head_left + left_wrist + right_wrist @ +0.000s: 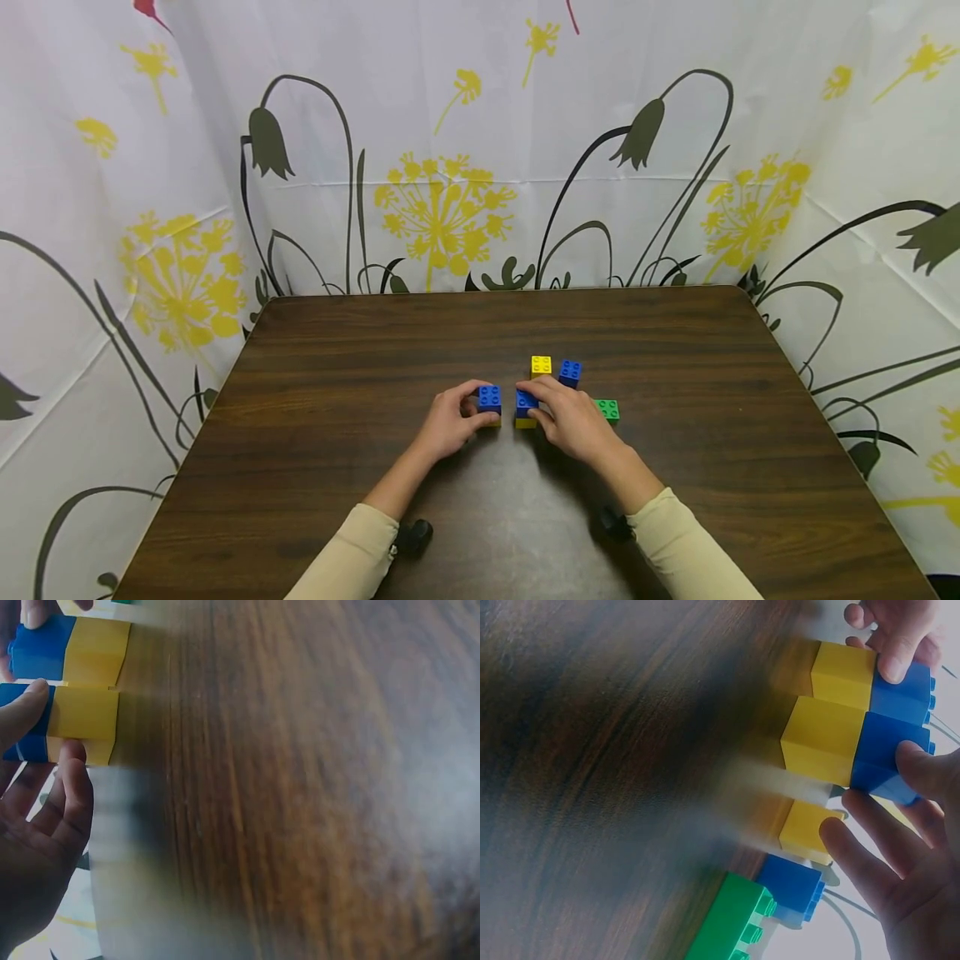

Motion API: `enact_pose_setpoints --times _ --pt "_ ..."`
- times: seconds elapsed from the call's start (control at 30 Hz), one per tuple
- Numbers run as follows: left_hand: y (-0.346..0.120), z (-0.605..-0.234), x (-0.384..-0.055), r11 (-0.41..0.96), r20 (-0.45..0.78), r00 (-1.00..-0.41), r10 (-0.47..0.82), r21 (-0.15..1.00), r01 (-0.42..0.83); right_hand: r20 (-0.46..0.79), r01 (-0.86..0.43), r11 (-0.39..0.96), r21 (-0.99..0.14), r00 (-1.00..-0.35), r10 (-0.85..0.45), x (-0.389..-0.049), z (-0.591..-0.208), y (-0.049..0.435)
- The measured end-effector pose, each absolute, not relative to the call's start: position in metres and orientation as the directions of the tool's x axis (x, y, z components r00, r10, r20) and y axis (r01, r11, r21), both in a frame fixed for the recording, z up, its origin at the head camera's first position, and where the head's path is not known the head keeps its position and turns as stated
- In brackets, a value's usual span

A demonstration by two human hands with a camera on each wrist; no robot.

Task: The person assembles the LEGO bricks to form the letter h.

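Note:
Two stacks, each a blue toy brick on a yellow one, stand side by side on the table, a narrow gap between them in the head view. My left hand (448, 425) grips the left stack's blue brick (490, 397), thumb on the near side; its yellow brick (82, 711) is below. My right hand (576, 418) pinches the right stack's blue brick (881, 748) between thumb and fingers, above its yellow brick (819, 739). In the right wrist view, the lower fingers are spread off the bricks.
Behind the right hand are a loose yellow brick (541, 364) and a loose blue brick (571, 372). A green brick (608, 410) lies to its right, partly hidden by the hand. The dark wooden table (337, 358) ends at a flower-patterned curtain (480, 108).

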State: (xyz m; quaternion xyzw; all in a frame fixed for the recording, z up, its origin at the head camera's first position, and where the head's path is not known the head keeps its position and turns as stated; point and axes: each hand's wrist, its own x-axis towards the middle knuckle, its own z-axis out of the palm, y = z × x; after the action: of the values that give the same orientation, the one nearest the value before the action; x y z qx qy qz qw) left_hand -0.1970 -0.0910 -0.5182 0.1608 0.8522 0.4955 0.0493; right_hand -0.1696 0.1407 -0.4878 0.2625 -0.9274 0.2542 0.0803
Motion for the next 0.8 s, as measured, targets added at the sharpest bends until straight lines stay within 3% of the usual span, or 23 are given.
enact_pose_setpoints --times 0.4,0.8 --pt "-0.0888 -0.5170 -0.1970 0.490 0.143 -0.928 0.345 0.816 0.308 0.269 -0.529 0.747 -0.403 -0.848 -0.457 -0.1675 -0.4873 0.1400" --pt "-0.0895 -0.5226 -0.2003 0.390 0.161 -0.908 0.388 0.863 0.319 0.234 -0.515 0.749 -0.418 -0.857 -0.458 -0.1660 -0.4860 0.1419"
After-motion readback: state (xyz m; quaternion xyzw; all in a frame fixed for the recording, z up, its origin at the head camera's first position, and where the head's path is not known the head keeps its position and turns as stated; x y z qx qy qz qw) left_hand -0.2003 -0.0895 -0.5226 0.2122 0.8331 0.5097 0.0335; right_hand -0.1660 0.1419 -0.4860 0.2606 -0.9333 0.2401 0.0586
